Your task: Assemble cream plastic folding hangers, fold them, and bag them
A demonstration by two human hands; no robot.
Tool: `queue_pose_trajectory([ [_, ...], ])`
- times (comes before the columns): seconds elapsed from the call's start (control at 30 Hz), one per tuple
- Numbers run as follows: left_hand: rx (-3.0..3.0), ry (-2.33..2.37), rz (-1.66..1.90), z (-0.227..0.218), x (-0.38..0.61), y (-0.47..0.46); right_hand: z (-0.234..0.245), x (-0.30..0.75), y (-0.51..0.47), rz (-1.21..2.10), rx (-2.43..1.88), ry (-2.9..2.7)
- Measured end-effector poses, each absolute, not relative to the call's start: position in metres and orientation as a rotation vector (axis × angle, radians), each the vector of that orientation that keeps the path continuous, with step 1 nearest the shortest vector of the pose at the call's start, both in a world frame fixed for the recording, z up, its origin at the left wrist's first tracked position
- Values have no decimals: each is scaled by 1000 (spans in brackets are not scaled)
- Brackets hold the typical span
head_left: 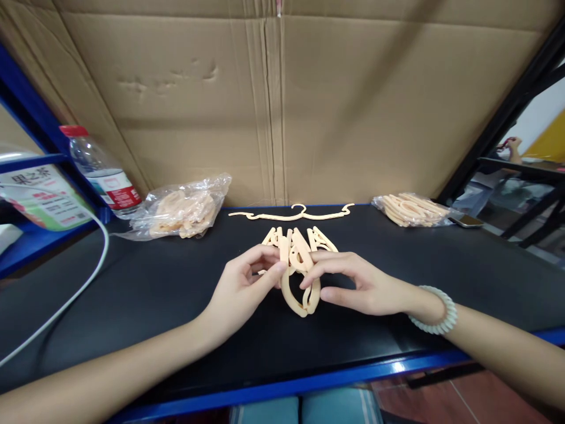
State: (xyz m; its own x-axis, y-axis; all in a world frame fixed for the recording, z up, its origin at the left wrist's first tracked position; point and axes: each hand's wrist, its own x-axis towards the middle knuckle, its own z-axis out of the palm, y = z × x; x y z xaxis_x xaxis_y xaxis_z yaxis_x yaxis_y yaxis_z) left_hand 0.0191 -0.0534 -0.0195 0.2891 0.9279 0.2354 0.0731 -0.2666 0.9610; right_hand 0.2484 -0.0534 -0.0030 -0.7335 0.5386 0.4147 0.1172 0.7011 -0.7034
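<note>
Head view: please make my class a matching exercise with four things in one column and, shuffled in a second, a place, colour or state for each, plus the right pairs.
Things
1. Bottle
2. Bracelet
3. Folded hanger
4. Spread-out hanger

Places, colours, states
A. Pale green and coiled
B. Lying near the cardboard, nobody touching it
C. Topped by a red cap
D. Held between the left hand and the right hand

Right pairs: 1-C, 2-A, 3-D, 4-B
</note>
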Motion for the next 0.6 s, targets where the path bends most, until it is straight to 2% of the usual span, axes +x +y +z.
queue_pose_trajectory([
  [0.37, 1623, 904, 1092, -23, 18, -48, -3, 252, -51, 1002, -579, -2304],
  [0.47, 1671, 954, 1105, -24, 14, -45, -2, 263, -42, 1053, -705, -2165],
  [0.6, 1744, 1012, 1132, -25, 9, -39, 1, 293, -15, 866, -1054, -1920],
])
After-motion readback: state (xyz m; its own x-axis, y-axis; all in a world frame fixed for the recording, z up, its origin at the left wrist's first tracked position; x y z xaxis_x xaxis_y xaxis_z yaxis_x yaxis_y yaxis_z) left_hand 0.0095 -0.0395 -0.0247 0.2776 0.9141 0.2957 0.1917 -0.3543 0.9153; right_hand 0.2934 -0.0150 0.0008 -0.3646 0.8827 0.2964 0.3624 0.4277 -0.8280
